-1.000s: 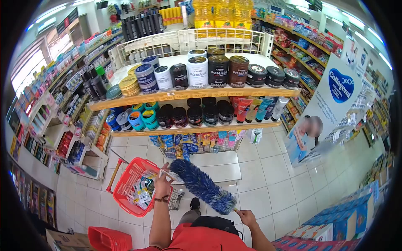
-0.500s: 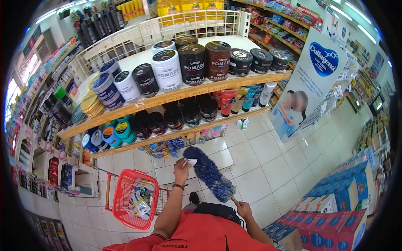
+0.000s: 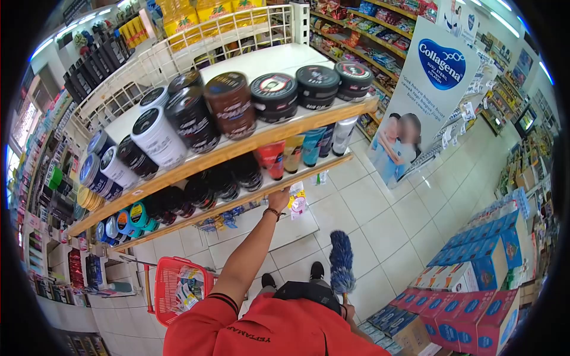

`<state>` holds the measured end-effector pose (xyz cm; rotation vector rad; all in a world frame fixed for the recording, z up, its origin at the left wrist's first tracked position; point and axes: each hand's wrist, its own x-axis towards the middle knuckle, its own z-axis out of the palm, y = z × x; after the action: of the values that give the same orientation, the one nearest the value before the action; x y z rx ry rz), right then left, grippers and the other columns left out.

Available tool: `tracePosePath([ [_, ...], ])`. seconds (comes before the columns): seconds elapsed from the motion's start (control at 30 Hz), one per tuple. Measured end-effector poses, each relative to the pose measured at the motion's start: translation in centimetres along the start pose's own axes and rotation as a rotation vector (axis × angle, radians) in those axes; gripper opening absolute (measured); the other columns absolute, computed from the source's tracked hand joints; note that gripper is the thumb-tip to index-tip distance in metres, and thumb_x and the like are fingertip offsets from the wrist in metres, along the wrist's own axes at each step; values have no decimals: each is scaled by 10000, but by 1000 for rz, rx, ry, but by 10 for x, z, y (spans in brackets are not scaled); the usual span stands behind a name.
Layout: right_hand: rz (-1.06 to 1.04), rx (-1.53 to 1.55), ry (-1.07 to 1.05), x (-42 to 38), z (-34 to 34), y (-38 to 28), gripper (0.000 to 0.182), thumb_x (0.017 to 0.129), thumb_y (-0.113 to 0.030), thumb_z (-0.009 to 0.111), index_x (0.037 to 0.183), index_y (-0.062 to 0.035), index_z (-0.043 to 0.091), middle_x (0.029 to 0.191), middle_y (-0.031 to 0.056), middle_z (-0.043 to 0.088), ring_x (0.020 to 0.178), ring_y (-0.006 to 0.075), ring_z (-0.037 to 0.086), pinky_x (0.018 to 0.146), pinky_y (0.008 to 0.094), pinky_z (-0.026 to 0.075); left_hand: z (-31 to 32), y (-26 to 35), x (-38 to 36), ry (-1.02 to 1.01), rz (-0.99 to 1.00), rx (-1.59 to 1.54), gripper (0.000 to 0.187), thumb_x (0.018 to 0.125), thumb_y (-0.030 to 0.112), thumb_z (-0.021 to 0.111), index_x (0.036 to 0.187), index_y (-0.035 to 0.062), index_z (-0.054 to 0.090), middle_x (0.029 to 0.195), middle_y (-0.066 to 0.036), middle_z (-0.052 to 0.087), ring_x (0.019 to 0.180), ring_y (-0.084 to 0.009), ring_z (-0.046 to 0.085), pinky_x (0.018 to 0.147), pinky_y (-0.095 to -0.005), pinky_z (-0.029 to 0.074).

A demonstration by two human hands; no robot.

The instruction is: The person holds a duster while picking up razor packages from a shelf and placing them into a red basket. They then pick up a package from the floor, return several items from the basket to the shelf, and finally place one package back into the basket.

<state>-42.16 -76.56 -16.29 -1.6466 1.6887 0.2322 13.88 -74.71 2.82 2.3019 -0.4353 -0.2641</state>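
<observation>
My left hand [image 3: 278, 200] is stretched forward to the front edge of the lower shelf [image 3: 240, 200], below the squeeze tubes. Its fingertips are hidden against that edge, so I cannot tell what they hold. A white and pink pack [image 3: 297, 205] with a yellow label shows right beside it. Low at my right side, my right hand [image 3: 349, 311] is closed round the handle of a fluffy blue duster [image 3: 341, 255], whose head points up and forward over the floor. Above the left hand stand a red tube [image 3: 272, 160] and several dark jars [image 3: 245, 172].
Pomade jars [image 3: 230, 107] line the upper shelf [image 3: 285, 132]. A red shopping basket [image 3: 162, 291] with packets in it stands at my left. To the right are a Collagena banner [image 3: 415, 101] and stacked pink boxes [image 3: 457, 320]. Tiled floor [image 3: 380, 231] lies between.
My left hand, earlier pinching a small white piece by the duster head, has moved forward to the lower shelf. The duster has swung right and upright. My view has shifted right along the shelf.
</observation>
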Motion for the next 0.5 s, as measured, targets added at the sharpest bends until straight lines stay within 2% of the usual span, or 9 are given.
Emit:
tracePosePath([
  [0.03,-10,6,-5,15,-7,5,694,980,-564,508,810,77,709,808,341,659,887,517,664,753,562,483,2,10,8,11,4,5,525,965,461,588,1330,86,632,1343,-272,598,1280,-394,559,1049,-455,437],
  [0.1,73,-137,121,46,-24,19,706,922,-594,577,907,97,721,893,331,698,931,467,700,810,522,529,8,21,17,-78,-19,113,499,1019,415,429,1259,44,660,1330,-253,613,1280,-389,560,1087,-471,416],
  [0.13,99,-148,99,59,-36,23,702,932,-573,569,936,114,710,929,336,698,958,468,696,824,525,532,16,15,27,-77,12,168,496,1017,422,414,1266,75,666,1336,-237,616,1277,-384,566,1076,-484,424],
  [0.17,123,-157,81,73,-48,26,699,941,-553,561,966,131,700,964,341,699,985,468,692,839,529,535,26,7,37,-74,16,174,496,1017,422,414,1266,75,666,1336,-237,616,1277,-384,566,1076,-484,424],
  [0.2,56,-180,95,79,-62,25,685,951,-532,558,942,139,695,904,336,700,908,452,712,782,517,545,35,-1,47,-53,-3,177,511,1015,457,402,1297,117,658,1363,-222,604,1299,-385,547,1094,-483,402],
  [0.27,41,-164,86,107,-76,35,680,957,-524,556,932,142,691,880,337,697,860,445,717,753,508,547,43,-3,52,-34,-45,191,511,1004,490,411,1309,168,665,1366,-211,608,1314,-387,537,1112,-487,380],
  [0.33,11,-151,96,127,-83,39,670,969,-502,550,914,152,679,825,336,689,741,430,717,685,490,547,46,0,51,-35,-72,204,509,999,494,424,1312,171,663,1368,-214,606,1317,-388,533,1111,-490,380],
  [0.4,32,-116,101,142,-84,33,669,970,-502,550,912,152,679,824,334,690,738,431,716,681,489,546,47,4,50,-56,-131,183,530,985,516,459,1313,151,659,1372,-218,602,1327,-391,523,1114,-495,377],
  [0.5,36,-49,116,179,-66,30,685,971,-515,545,922,155,678,842,338,691,769,448,713,701,495,544,55,-2,54,-31,-99,175,551,984,527,460,1293,121,667,1375,-216,602,1332,-391,517,1119,-493,373],
])
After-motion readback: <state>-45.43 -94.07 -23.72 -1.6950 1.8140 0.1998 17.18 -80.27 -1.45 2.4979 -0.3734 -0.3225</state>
